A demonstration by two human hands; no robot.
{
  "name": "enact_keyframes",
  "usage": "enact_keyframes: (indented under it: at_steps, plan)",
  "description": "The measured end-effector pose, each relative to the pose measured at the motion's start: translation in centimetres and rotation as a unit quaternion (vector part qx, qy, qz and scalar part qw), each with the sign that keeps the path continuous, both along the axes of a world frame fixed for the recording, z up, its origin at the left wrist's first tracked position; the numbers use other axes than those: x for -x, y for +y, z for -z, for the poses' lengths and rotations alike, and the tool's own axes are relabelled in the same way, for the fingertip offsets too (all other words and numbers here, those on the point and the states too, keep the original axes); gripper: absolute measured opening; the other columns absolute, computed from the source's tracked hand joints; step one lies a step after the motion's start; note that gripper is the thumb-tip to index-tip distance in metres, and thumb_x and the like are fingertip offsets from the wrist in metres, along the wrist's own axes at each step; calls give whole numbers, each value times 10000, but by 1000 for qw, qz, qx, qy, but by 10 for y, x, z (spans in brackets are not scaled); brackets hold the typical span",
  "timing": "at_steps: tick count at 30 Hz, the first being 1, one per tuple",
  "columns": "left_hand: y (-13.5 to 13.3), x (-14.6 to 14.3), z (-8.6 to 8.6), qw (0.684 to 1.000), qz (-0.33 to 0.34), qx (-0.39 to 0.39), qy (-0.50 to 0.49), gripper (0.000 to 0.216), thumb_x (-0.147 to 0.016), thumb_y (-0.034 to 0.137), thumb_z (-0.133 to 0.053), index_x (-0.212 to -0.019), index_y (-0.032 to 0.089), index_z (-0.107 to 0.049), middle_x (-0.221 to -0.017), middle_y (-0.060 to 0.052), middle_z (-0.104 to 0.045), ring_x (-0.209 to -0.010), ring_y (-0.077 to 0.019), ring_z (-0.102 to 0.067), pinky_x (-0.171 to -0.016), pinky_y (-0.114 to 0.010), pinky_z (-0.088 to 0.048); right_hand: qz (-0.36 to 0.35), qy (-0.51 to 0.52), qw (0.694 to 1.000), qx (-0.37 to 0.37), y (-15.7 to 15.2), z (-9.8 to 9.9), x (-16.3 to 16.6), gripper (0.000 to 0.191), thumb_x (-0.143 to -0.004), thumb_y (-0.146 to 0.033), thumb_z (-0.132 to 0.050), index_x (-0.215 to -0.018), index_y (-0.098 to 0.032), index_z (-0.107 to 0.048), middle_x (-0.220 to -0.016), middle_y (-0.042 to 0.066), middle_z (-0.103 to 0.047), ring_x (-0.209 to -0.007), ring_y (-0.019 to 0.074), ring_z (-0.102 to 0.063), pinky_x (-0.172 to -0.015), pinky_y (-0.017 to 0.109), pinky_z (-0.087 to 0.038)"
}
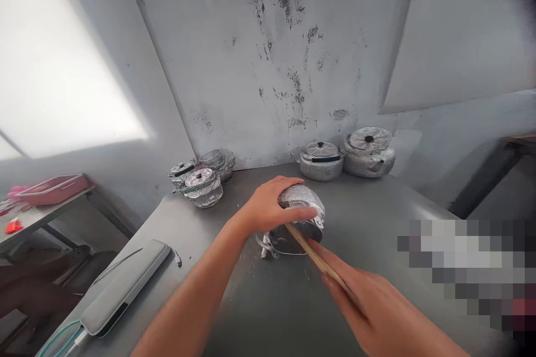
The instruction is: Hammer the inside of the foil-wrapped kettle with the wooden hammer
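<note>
Nearest the camera, the right hand (377, 312) is closed around a thin wooden stick (312, 254), gripping its near end so that the far end slants up and left to touch the rim of a small metal pot (299, 220). The pot lies tipped on its side near the middle of the grey bench (377, 217), its mouth turned toward the stick. The left hand (272, 206) is clamped over the top of the pot's rounded body, fingers spread across the curve and the thumb side toward the camera. The pot looks like thin, shiny sheet metal, so it is probably light and stiff, likely to dent under hard pressure and apt to roll or slide on the smooth bench; a broad palm grip over the dome, as here, seems the surest hold (the rim may be sharp, though that cannot be told). The stick seems light and rigid, best held near its end. To the left lies a grey pouch (125, 284) with a cable. Further back stand a cluster of small pots (201, 175) on the left and two lidded pots (347, 156) against the stained wall (272, 56).
</note>
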State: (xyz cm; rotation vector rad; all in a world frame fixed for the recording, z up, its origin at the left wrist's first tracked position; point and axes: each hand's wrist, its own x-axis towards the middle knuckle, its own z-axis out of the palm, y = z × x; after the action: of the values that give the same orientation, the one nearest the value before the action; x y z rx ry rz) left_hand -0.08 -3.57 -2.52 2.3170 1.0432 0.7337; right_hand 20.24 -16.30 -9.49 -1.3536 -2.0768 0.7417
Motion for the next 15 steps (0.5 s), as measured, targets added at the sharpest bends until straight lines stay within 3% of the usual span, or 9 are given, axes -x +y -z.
enact_keyframes:
  at_steps: [7,15]
  plan:
    - [2,1,1,1000,4,0,-3,684,-812,631,-742,-1384,281,-611,-1386,-56,-614,-1266,-307,-573,-1101,-412,-436,4,-6,1000,-2,2,24,-12,581,-1078,-356,-318,-1643,-386,-189,-1034,-15,-764,-781,135,-701,-803,240,-583]
    - [0,0,2,1000,-1,-10,-1,705,-804,649,-741,-1389,278,-608,-1400,-59,-608,-1278,-310,-567,-1110,-420,-432,-22,-20,999,20,-2,25,-10,571,-1086,-355,-257,-1651,-353,-182,-1276,37,-724,-1004,156,-709,-947,283,-564]
